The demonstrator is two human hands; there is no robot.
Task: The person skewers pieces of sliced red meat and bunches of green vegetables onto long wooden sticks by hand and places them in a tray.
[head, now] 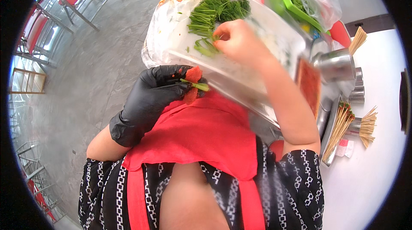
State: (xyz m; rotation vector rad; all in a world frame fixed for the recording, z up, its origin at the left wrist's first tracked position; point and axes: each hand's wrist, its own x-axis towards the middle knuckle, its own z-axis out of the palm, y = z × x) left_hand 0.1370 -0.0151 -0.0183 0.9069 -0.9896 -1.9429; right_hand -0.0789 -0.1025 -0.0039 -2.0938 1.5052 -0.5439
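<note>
My left hand [145, 101], in a black glove, holds a thin, moist red slice [193, 74], possibly meat. A short green stem [202, 86] lies across the slice between the gloved fingers. Bare and stretched forward, my right hand [243, 43] pinches at loose cut green stems [205, 49] on a white board [182, 40]. Its fingertips partly hide the stems they grip. Just beyond lies a bunch of feathery green herbs [222, 8], its cut ends towards the left hand.
A clear plastic bag [156, 37] edges the board. To the right are a container of red slices [308, 85], a metal pot [336, 64] and a metal tray of loaded skewers [336, 133]. Bare skewers [368, 127] fan from a cup. Behind stands a green basket [289, 4] of herbs.
</note>
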